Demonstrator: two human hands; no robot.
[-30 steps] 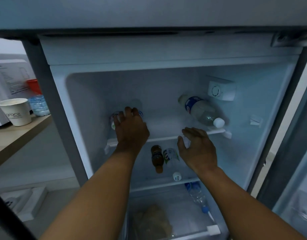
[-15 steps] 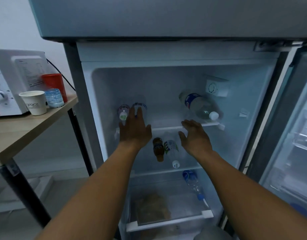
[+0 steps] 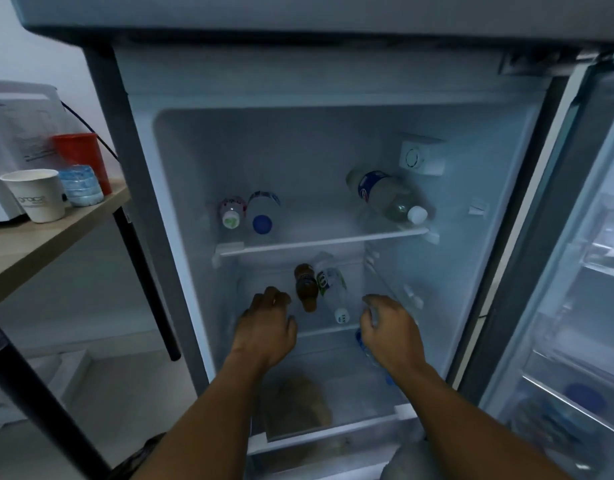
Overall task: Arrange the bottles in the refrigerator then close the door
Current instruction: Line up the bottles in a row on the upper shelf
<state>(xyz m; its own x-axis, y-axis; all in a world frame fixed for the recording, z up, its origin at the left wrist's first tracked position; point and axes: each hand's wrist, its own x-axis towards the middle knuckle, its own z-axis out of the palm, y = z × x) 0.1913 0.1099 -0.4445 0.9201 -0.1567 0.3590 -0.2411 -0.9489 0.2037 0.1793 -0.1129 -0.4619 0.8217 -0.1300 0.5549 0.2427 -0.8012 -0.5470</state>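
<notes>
Six bottles visible in the open refrigerator (image 3: 489, 237). Top shelf (image 3: 319, 241): three lying down, a green-cap bottle (image 3: 232, 213) touching a blue-cap bottle (image 3: 262, 213) at left, a large white-cap bottle (image 3: 385, 195) at right, tilted. Middle shelf: two, a brown bottle (image 3: 306, 287) beside a clear green-label bottle (image 3: 333, 292). A blue bottle (image 3: 367, 351) in the bottom drawer is mostly hidden by the right wrist. Left hand (image 3: 265, 329) sits just left of the brown bottle, fingers loosely curled, holding nothing. Right hand (image 3: 390, 329) is just right of the clear one, fingers spread, empty (neither touches a bottle). Door (image 3: 575, 306) stands open at right. Side table (image 3: 38, 244) holds one white paper cup (image 3: 35, 195), one red cup (image 3: 82, 157).
</notes>
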